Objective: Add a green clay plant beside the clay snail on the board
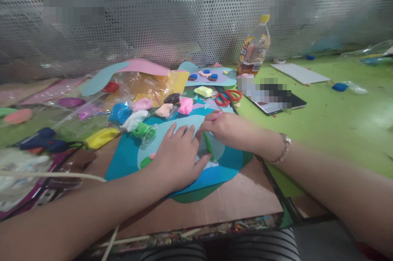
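Observation:
My left hand (179,154) lies flat with fingers stretched out on a pale blue paper cut-out (184,128) that rests on a darker blue sheet (123,158). Just to its right, my right hand (229,128) is closed around a green stick-like tool (208,146), its tip down on the pale blue paper. A bracelet sits on my right wrist. Small green and pink clay bits (146,160) stick to the paper by my left hand.
Bagged clay lumps in several colours (144,111) lie behind the paper. Red scissors (227,97), a plastic bottle (254,50), a tablet (276,99) and a white sheet (299,73) sit on the green table. A perforated metal screen stands behind.

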A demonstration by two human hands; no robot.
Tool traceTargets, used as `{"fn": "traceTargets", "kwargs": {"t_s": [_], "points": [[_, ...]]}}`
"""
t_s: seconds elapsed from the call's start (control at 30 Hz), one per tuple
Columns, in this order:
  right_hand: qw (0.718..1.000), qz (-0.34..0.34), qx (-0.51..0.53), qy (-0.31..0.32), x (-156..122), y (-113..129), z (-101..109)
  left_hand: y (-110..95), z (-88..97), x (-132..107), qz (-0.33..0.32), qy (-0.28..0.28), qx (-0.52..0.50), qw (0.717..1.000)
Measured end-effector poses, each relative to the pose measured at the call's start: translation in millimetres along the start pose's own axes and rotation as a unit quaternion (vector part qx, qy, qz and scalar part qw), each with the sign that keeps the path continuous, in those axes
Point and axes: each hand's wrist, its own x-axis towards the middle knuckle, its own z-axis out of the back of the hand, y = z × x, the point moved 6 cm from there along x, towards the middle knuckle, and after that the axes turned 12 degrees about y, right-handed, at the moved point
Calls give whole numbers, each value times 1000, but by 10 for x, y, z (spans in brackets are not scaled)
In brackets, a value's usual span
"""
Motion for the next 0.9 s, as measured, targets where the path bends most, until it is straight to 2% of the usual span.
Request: {"fn": "traceTargets", "kwargs": {"t_s": [0.4, 0.6, 0.9], "points": [[999, -30, 11, -13, -11, -50, 48, 3, -13, -12, 3, -7, -7, 1000], [997, -2, 74, -20, -3, -50, 4, -1, -11, -15, 2, -8, -5, 1000], [989, -41, 140, -23, 18, -109, -56, 16, -33, -4, 0, -13, -18, 1000]]}}
